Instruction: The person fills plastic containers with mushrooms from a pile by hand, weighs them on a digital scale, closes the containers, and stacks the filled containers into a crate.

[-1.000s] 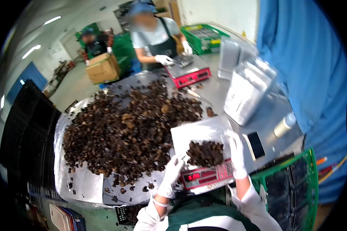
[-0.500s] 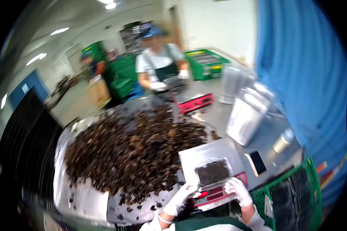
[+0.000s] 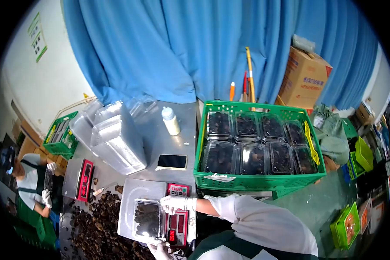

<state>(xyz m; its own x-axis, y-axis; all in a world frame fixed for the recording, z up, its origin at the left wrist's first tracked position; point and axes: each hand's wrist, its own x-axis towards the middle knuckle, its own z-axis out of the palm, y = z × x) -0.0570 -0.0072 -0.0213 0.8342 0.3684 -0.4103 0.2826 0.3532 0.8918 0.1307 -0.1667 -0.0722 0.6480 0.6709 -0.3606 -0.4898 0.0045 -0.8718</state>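
Observation:
A clear plastic box of dark brown, mushroom-like pieces rests on the metal plate of a red digital scale with lit red digits. White-gloved, my right hand closes its fingers on the box's near edge at the upper corner. At the lower corner of the same box, my left hand, also gloved, pinches the edge; the bottom of the view cuts it off in part. A loose heap of the brown pieces lies on the metal table beside the scale.
Filled clear boxes stand in a green crate on my right. Stacked plastic containers, a phone and a bottle are on the table. Across from me, a co-worker holds a dark box near a second scale.
My view has swung right, bringing the green crate and the blue curtain into the middle. Both hands stay at the box on the scale.

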